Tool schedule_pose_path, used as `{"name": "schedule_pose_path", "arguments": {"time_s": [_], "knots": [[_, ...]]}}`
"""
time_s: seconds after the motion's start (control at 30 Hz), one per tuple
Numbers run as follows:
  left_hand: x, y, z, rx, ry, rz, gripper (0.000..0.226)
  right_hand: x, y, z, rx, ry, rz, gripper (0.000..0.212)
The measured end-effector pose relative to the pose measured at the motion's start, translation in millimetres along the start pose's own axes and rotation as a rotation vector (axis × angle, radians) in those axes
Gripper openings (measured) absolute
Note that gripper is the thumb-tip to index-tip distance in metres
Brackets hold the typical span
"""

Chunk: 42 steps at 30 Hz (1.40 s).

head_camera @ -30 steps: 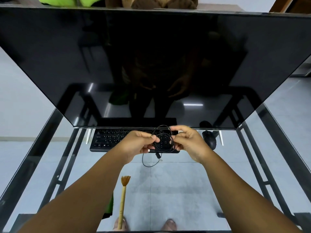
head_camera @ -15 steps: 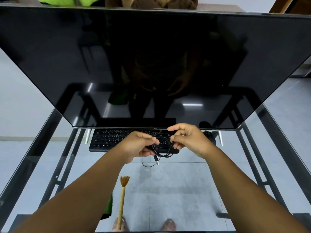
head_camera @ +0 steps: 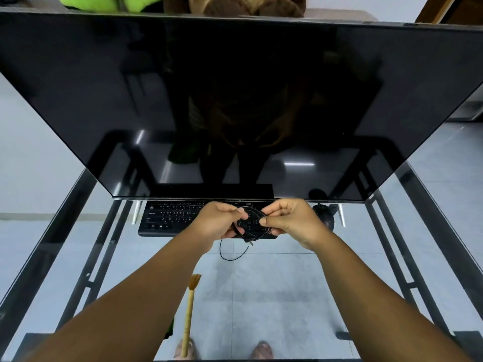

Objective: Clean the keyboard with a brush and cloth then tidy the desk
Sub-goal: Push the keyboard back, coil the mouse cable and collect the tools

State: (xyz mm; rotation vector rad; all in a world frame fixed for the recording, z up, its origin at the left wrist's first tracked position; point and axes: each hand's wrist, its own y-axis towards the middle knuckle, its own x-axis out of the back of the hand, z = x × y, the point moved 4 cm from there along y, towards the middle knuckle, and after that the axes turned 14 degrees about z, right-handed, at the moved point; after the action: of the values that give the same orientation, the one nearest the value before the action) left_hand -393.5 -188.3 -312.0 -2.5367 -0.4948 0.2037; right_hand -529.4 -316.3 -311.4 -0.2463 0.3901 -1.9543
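keyboard (head_camera: 172,218) under both grips; left hand (head_camera: 218,222), right hand (head_camera: 290,220) pinch coiled cable (head_camera: 251,226).

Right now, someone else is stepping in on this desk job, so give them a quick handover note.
Left hand: pinching the left side of the black cable coil.
Right hand: pinching the coil's right side; the coil is held over the keyboard, with a loose end dangling below.
Brush: lying on the glass desk near the front edge, untouched.
Mouse: right of the keyboard.
No cloth in view.
Done: cable mostly coiled.
Left: finish the coil, put it and the brush away. Whether the keyboard is clean cannot be told.
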Motion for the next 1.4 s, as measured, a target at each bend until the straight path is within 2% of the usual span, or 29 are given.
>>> {"name": "schedule_pose_path", "arguments": {"time_s": [0.1, 0.23, 0.37, 0.67, 0.9, 1.0, 1.07, 1.17, 1.27, 1.4], "knots": [[-0.6, 2.4, 4.4, 0.007, -0.036, 0.034, 0.018, 2.7, -1.9, -4.5, 0.001, 0.034, -0.038, 0.017], [-4.6, 6.0, 13.1, 0.05, -0.156, 0.171, 0.015, 7.0, -3.7, -17.6, -0.007, 0.129, -0.115, 0.02], [-13.1, 5.9, 21.5, 0.019, -0.289, 0.285, 0.024, 13.0, -7.6, -28.0, -0.009, 0.199, -0.178, 0.02], [-34.7, 14.7, 33.1, -0.088, -0.433, 0.19, 0.028, 26.4, -16.0, -43.0, 0.018, 0.259, -0.243, 0.017], [-54.9, 35.4, 39.2, -0.08, -0.385, 0.133, 0.026, 44.2, -21.0, -59.6, 0.031, 0.27, -0.273, 0.017], [-66.0, 49.0, 40.8, -0.073, -0.334, 0.116, 0.022, 55.4, -22.6, -74.0, 0.045, 0.249, -0.304, 0.006], [-72.2, 62.4, 43.3, -0.051, -0.308, 0.069, 0.021, 67.2, -22.7, -93.3, 0.022, 0.088, -0.4, 0.01], [-77.1, 86.7, 50.4, -0.024, -0.266, -0.025, 0.019, 76.5, -29.0, -122.6, -0.006, -0.336, -0.501, 0.018], [-84.6, 107.2, 52.2, -0.012, -0.179, -0.091, 0.02, 71.0, -31.8, -142.8, 0.016, -0.695, -0.434, 0.042], [-94.7, 133.5, 51.6, 0.028, -0.063, -0.127, 0.025, 64.8, -27.2, -156.0, -0.001, -0.968, -0.336, 0.057]]}}
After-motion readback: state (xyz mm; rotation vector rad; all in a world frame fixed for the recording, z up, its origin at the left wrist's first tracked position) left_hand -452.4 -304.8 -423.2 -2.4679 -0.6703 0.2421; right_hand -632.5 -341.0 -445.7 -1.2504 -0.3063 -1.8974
